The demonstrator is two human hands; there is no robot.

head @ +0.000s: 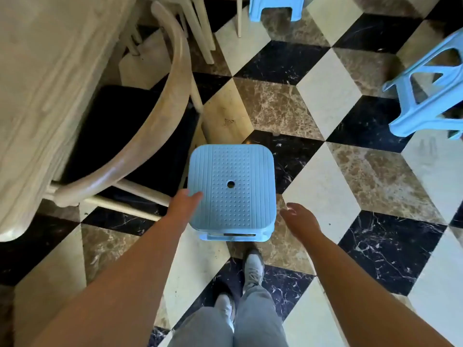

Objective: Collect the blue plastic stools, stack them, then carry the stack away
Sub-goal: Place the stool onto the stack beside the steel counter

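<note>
Blue stool [231, 186] stood upright on the checkered marble floor [333, 96] just ahead of the person's feet, square seat studded with dots, ribbed edges, centre hole. Left hand [184, 205] touched its 8 o'clock edge, fingers fairly straight, gripping nothing. Right hand [299, 219] hovered just off the 4 o'clock corner, loosely open and empty; probably flanking for a two-sided lift. Tipped stool [426, 96] lay at 2 o'clock, another stool [276, 6] at 12. Curved wooden chair [160, 116] at 10 o'clock.
</note>
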